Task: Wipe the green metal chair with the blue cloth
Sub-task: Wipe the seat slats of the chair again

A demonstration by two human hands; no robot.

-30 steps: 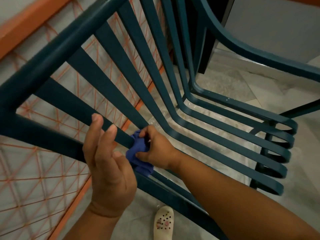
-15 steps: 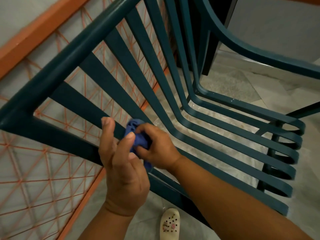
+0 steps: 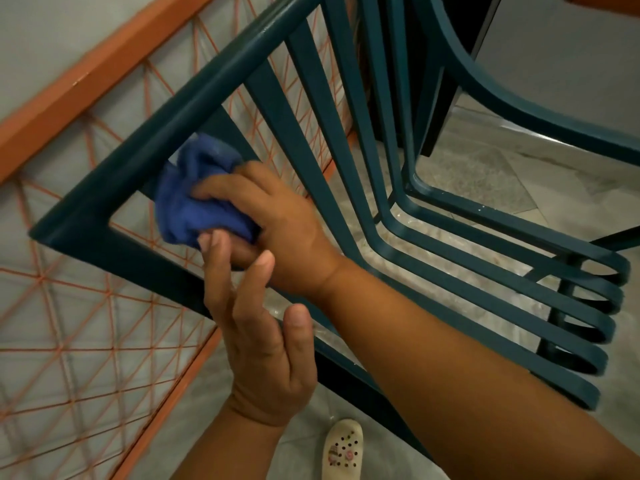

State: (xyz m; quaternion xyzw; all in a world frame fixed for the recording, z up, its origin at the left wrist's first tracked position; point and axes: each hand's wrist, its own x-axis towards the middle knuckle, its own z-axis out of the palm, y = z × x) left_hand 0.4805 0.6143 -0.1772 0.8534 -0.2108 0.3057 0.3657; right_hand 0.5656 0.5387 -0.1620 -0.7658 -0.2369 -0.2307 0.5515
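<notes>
One dark green metal chair with flat slats [image 3: 349,140] stood on the pale grey stone floor [image 3: 481,174], beside an orange-framed railing strung with thin orange cord in a triangle pattern [image 3: 86,327]. Five slats curved from the back into the seat and rolled under at its front edge, by my count; the slats at the far side ran together and I could not be sure of more. One crumpled blue cloth [image 3: 194,199] sat bunched in the upper corner of the backrest frame, pressed against the slat nearest that corner. The person's right hand [image 3: 277,220] clutched the cloth, fingers spread over its top and thumb tucked beneath. The left hand [image 3: 256,327] hovered just beside that wrist, fingers straight and loose, grasping nothing. One cream perforated clog with small charms [image 3: 343,452] showed on the floor below. No writing was readable anywhere
</notes>
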